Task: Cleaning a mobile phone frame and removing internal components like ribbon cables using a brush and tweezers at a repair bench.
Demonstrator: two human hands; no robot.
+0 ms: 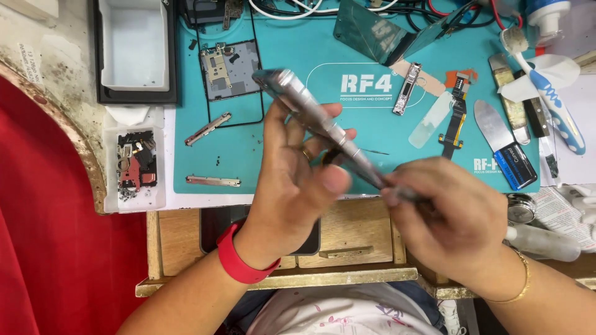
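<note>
Seen from above at a repair bench: left hand (297, 180), red band at the wrist, clasped around the edge of a silver phone frame (310, 115) held tilted over the near edge of a teal work mat (279, 167). Right hand (450, 214) pinched shut on a thin, blurred tool (397, 192) — kind unclear — touching the frame's lower end. Off the mat's left edge, a clear plastic tub (135, 167) holding small dark and copper-coloured phone parts; beyond it, at the far left corner, a white tray (133, 43) in a black surround — contents not discernible. Lying toward the mat's far left corner, an opened phone back (230, 69); along its right edge, a toothbrush (546, 87).
</note>
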